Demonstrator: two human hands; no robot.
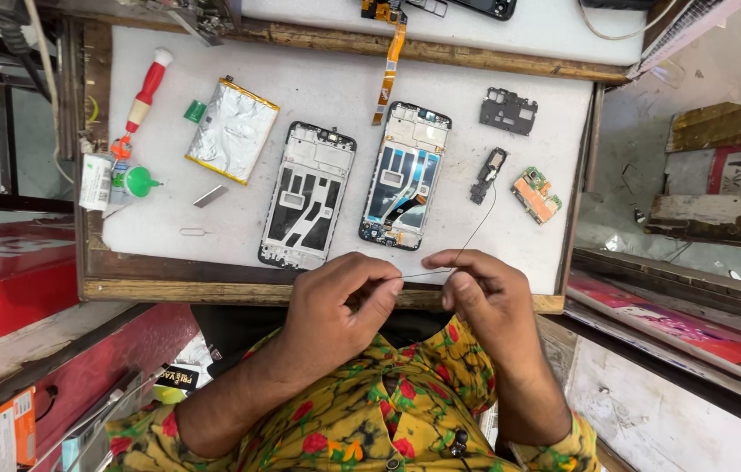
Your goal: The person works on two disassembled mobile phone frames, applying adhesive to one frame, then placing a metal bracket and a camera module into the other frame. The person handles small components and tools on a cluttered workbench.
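My one camera sits on my head and looks steeply down over my chest at the white work mat point(510, 245) from fairly close. The mat fills the upper middle of the view, its near wooden edge just above my hands, with floor showing at both sides.

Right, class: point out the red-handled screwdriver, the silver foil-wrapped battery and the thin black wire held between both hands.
Red-handled screwdriver point(146, 89): head view, middle of the red handle.
Silver foil-wrapped battery point(232, 130): head view, centre of the foil face.
Thin black wire point(472, 234): head view, the free stretch above the right hand.
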